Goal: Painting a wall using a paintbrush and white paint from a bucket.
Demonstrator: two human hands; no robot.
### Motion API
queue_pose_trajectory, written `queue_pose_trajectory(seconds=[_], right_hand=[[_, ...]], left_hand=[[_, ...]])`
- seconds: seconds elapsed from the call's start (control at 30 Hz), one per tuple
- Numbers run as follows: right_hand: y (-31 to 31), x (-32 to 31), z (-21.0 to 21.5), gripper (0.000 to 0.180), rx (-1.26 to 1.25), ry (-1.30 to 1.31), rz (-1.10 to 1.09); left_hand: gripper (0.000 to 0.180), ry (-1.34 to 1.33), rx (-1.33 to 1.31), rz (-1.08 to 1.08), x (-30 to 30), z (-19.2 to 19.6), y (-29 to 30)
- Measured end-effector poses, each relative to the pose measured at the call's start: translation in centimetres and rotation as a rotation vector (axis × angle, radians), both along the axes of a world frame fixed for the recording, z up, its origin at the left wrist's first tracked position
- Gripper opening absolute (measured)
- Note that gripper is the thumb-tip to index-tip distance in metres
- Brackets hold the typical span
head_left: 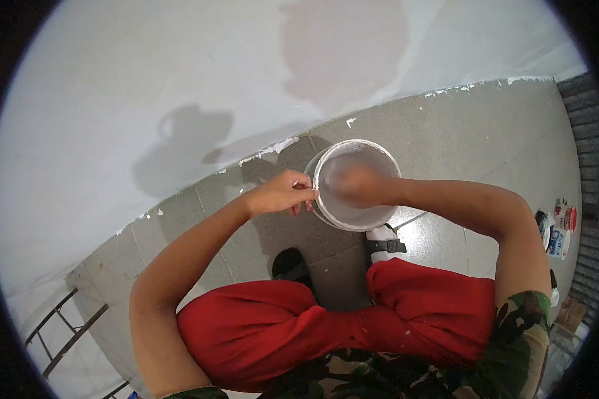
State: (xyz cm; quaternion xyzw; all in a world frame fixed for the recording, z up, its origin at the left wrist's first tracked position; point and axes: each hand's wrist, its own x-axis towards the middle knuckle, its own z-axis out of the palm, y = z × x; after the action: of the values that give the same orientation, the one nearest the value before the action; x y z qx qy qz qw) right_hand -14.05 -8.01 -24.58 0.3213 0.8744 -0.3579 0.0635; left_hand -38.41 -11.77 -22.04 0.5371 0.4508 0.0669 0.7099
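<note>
A white plastic bucket (385,159) stands on the grey tiled floor close to a white wall. My left hand (283,192) pinches the bucket's left rim with its fingertips. My right hand (355,185) is inside the bucket and blurred by motion; I cannot tell whether it holds anything. My knees in red trousers (326,326) are bent below the bucket, and a white sandal with a black strap (383,243) shows just under it.
The white wall (180,80) meets the grey floor (486,133) along a paint-flecked line. A metal frame (63,336) leans at lower left. Some printed packets (558,229) lie on the floor at right, near a brick surface.
</note>
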Motion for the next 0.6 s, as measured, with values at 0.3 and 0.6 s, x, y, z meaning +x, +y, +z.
queue_pose_trajectory(seconds=[0.3,0.6], right_hand=[[-0.2,-0.4,0.3,0.024,0.011,-0.008,-0.011],[0.1,-0.8,1.0,0.024,-0.049,-0.084,-0.037]], left_hand=[[0.027,-0.015,-0.026,0.005,-0.1,-0.3,0.0],[0.027,-0.006,-0.014,-0.006,0.0,-0.3,0.0]])
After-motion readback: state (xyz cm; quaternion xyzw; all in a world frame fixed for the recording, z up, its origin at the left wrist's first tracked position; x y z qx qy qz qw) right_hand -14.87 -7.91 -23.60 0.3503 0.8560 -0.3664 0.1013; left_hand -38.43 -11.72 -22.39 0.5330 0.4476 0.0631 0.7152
